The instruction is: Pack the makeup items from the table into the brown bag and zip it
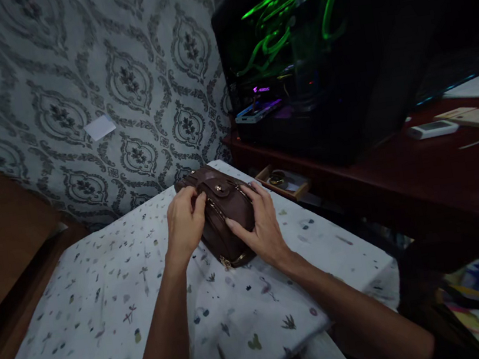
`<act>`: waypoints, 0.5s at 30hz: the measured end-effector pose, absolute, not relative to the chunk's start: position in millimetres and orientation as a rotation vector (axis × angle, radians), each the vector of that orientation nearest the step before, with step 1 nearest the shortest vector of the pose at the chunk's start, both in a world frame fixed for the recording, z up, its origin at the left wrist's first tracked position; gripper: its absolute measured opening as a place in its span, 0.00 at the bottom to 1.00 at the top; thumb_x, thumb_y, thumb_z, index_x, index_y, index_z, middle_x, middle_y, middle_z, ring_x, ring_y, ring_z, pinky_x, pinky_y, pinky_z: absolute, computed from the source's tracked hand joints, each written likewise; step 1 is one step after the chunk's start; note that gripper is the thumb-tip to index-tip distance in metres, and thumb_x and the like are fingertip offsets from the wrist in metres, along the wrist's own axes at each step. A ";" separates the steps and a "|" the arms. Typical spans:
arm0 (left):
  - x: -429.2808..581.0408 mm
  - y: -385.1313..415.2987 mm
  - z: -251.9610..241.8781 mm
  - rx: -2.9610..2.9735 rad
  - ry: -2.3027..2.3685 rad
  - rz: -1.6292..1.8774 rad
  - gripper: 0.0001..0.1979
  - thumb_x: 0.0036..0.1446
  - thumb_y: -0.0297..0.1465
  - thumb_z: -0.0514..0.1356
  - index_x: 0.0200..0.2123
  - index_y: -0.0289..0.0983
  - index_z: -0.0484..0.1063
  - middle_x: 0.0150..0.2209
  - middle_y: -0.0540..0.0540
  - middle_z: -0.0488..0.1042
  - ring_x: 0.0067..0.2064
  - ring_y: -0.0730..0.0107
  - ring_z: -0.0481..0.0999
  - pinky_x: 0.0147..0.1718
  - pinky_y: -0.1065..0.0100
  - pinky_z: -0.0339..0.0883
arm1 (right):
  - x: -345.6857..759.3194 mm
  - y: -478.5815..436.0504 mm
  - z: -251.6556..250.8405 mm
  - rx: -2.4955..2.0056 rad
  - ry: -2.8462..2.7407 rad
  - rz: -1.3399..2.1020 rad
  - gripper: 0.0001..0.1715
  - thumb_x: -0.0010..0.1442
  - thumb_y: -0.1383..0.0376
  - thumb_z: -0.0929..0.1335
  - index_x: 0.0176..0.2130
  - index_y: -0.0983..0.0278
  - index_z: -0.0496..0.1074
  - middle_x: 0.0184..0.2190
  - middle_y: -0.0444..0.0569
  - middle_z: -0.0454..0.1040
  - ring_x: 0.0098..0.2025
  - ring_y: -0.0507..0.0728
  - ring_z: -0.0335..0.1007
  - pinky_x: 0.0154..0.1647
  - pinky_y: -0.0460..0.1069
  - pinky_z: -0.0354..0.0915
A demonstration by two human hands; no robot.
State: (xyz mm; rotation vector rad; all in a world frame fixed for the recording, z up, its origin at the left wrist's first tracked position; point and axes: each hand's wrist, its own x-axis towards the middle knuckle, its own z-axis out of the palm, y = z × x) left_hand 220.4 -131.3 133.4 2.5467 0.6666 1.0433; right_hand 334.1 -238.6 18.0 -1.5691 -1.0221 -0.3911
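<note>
A brown leather bag [230,207] lies on the patterned white tablecloth. It has gold-coloured zips, a round flap with a metal stud on its upper side, and a zip pull at its near end. My left hand [186,219] is closed at the bag's left edge, thumb and index finger pinched beside a zip; what exactly sits between the fingertips is hidden. Curved around the right side is my right hand [263,221], its thumb pressing on the top near the zip and its fingers over the far right part.
A white tablecloth [160,309] with small plant prints covers the table. Right of it stand a dark red desk [401,186], an open small drawer [299,192] and a black computer case [318,73] with green lights. Brown panel [10,229] at left; patterned wall behind.
</note>
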 end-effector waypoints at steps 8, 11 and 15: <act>215.2 -130.2 138.3 2.553 0.500 0.833 0.13 0.62 0.34 0.54 0.25 0.39 0.61 0.24 0.53 0.62 0.27 0.72 0.61 0.28 0.68 0.51 | 334.0 -239.3 19.4 -1.560 -1.027 -0.370 0.41 0.62 0.45 0.67 0.67 0.57 0.56 0.68 0.60 0.54 0.71 0.69 0.50 0.70 0.71 0.51; 214.4 -128.9 138.1 2.530 0.493 0.773 0.13 0.63 0.35 0.54 0.26 0.39 0.62 0.24 0.54 0.61 0.26 0.72 0.60 0.27 0.69 0.51 | 333.3 -240.1 20.9 -1.533 -1.017 -0.333 0.41 0.62 0.45 0.67 0.66 0.59 0.57 0.68 0.61 0.54 0.71 0.68 0.50 0.70 0.70 0.51; 219.2 -133.7 138.4 2.589 0.482 0.891 0.05 0.62 0.32 0.55 0.34 0.38 0.69 0.34 0.49 0.71 0.37 0.66 0.69 0.37 0.66 0.61 | 334.9 -239.9 22.9 -1.430 -0.917 -0.258 0.26 0.68 0.51 0.62 0.60 0.60 0.63 0.65 0.60 0.60 0.69 0.64 0.55 0.70 0.68 0.53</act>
